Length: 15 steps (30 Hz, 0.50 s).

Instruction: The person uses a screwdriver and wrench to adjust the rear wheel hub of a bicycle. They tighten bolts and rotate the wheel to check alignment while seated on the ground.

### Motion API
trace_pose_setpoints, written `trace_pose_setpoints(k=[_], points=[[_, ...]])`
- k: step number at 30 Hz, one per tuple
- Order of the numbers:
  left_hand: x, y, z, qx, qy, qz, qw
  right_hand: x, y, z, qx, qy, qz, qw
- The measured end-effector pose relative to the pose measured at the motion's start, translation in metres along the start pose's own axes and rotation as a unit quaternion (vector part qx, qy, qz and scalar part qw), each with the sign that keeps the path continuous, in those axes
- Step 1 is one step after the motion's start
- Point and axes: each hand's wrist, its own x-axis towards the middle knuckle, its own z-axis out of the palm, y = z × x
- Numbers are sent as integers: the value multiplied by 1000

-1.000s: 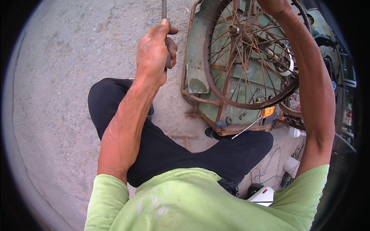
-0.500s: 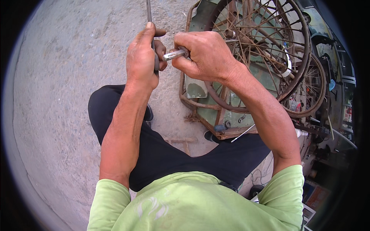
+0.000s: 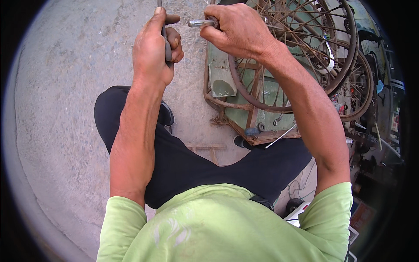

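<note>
Surface: bare concrete ground (image 3: 65,87), seen from above; person seated in black trousers.
Left hand (image 3: 152,48): at 12 o'clock, fist closed round a thin dark rod (image 3: 166,41) held upright.
Right hand (image 3: 238,28): at 1 o'clock, closed on a short silver tool (image 3: 198,22) aimed at the rod.
Rusty spoked wheel (image 3: 301,65): at 2 o'clock, on a green frame.
Progress: tool tip just beside rod, contact unclear; fitting not yet visibly complete.

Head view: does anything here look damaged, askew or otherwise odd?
Yes. The spoked wheel and the metal frame beneath it are heavily rusted. Otherwise nothing stands out: the left hand grips a thin rod, the right hand a small metal tool.
</note>
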Motion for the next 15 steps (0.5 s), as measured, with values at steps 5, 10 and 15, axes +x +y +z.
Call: trace_pose_setpoints(k=[5,10,15], points=[[-4,-1,1,3,-11,-1,1000,5,18,5,-5,-1,80,997],[-5,-1,-1,-7,-3,-8,1000,5,28,1,-14,-18,112,993],[-6,1,-1,-2,-7,-15,1000,3,31,4,-23,-36,98,994]])
